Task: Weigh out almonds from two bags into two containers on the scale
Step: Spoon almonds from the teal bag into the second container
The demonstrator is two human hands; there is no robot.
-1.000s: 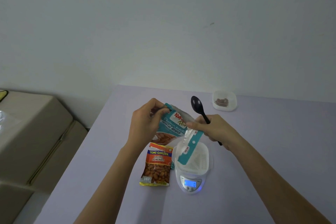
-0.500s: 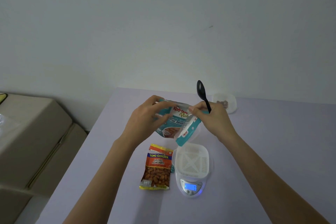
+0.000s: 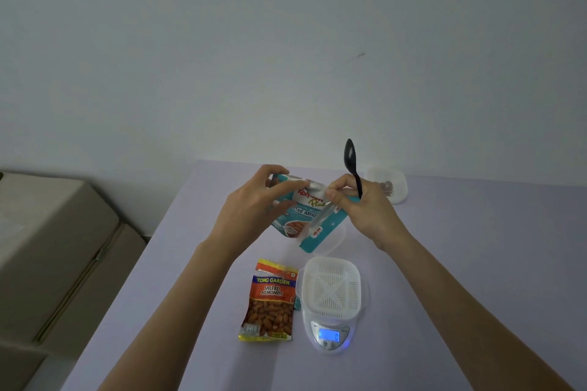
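Head view: my left hand is raised over the bench, forearm rising from the lower left. Its grip pinches the top-left corner of the teal salted-almond bag between thumb and curled fingers. The bag hangs tilted in the air between both hands, with a partly detached top strip dangling down its right side. My right hand comes in from the other side. Its grip pinches the bag's top edge and also clamps a black plastic spoon, bowl pointing up. Nearer me, the orange Tong Garden almond bag lies flat just beside the scale, which carries a white slotted container. Far right, a clear container holds a few almonds.
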